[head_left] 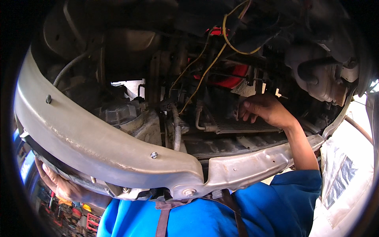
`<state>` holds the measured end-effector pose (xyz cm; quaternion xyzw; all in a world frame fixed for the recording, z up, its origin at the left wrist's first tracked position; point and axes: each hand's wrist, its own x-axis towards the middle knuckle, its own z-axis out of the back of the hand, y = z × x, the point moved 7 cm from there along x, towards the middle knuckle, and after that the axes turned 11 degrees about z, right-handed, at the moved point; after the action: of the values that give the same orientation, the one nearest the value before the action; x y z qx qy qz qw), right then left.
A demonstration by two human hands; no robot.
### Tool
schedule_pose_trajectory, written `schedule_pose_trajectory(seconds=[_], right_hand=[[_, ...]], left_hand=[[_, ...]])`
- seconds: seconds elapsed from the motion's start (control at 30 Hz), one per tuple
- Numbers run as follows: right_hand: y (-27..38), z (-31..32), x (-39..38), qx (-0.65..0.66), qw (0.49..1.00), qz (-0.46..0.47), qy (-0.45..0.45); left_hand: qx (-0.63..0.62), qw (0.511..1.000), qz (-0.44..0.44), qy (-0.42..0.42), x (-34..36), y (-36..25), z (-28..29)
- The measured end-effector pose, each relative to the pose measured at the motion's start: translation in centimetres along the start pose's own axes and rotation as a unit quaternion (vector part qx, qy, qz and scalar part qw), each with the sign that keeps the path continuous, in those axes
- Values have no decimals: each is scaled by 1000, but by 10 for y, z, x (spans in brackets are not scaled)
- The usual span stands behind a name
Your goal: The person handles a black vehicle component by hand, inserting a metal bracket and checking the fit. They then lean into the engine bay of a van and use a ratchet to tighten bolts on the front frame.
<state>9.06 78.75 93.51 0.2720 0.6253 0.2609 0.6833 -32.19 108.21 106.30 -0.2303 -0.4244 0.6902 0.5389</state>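
Observation:
My right hand (265, 110) reaches over the metal crossbar (248, 160) into the engine bay. Its fingers are curled at the edge of a dark flat panel (223, 103), just above a finned radiator core (244, 127); what they grip, if anything, is hidden. At the far left, outside the bay, my left hand (63, 185) lies along the underside of the wide silver body panel (98, 138). Its fingers are stretched out and partly covered by the panel's dark lower edge.
Yellow wires (211, 67) hang down in the middle of the bay. A ribbed hose (176, 128) runs down behind the silver panel. On the right are a pale plastic tank (316, 79) and plastic sheeting (343, 170). Tools and red crates (92, 222) lie at lower left.

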Motion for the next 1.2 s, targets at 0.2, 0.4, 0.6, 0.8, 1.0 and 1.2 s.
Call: schedule_pose_trajectory(seconds=[0.2,0.4,0.6,0.8,1.0,1.2], right_hand=[[31,-18,-9,-196,977,81,-39],[33,-27,-3,-303,949,59,-55],[40,-31,-2,-322,940,79,-87],[40,-31,-2,-325,938,80,-85],[37,-30,-3,-325,940,68,-77],[39,-31,-1,-328,940,67,-71]], left_hand=[[111,986,-125,-2,14,3,9],[53,989,-130,45,21,10,11],[113,980,-157,41,20,10,17],[145,972,-180,34,22,8,19],[212,939,-268,45,22,5,18],[167,960,-220,47,18,9,18]])
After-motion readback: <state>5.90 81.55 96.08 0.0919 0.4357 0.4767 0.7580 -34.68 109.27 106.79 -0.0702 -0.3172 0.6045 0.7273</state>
